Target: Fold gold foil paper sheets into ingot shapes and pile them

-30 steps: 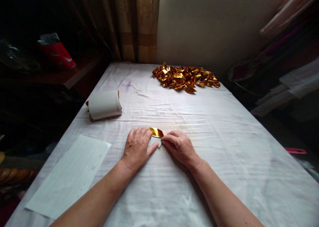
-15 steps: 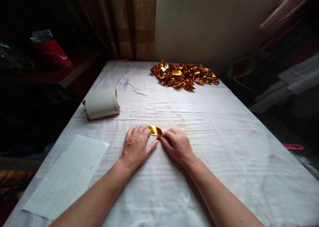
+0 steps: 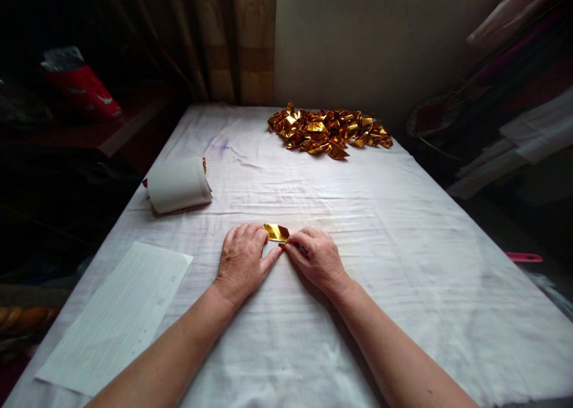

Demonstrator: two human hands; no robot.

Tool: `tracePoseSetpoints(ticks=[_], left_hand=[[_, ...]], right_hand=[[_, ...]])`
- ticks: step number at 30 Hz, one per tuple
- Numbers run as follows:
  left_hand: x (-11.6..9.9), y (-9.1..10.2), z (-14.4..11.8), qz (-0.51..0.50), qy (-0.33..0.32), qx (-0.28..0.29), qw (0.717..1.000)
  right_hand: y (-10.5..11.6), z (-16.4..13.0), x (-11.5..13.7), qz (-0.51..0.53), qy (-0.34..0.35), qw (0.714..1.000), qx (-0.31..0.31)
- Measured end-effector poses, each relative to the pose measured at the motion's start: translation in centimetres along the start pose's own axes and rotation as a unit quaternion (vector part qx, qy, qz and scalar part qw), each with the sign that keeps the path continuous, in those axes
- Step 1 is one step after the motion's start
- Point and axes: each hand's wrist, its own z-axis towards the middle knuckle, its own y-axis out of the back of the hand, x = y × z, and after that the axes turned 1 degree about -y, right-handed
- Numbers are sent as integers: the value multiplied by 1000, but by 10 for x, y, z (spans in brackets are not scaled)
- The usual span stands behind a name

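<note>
A small sheet of gold foil paper (image 3: 276, 232) with a pale side lies partly folded on the white cloth, between my hands. My left hand (image 3: 242, 257) rests on its left part, fingers bent over the far edge and thumb stretched along the near side. At the right end, my right hand (image 3: 314, 254) pinches the paper's corner between thumb and forefinger. Its other fingers are curled. My fingers hide both ends of the paper.
Folded gold foil pieces (image 3: 329, 130) are heaped at the table's far side. A rolled white stack (image 3: 178, 184) with gold edges lies left, beyond a lined paper sheet (image 3: 119, 315). A red container (image 3: 83, 89) stands on a dark side surface. Cloths hang at right.
My right fingers have shifted slightly left over the foil paper, and its right corner is now folded further inward. The whole view has moved a little.
</note>
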Motion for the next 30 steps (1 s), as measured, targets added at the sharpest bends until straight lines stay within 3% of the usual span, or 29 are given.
tracePoseSetpoints(ticks=[21,30], left_hand=[[-3,2,2,-17,12,4,1000],[-3,0,1,-7,12,3,1000]], right_hand=[[-2,2,8,-57,-34,998,-1],[-2,1,5,-24,-30,999,3]])
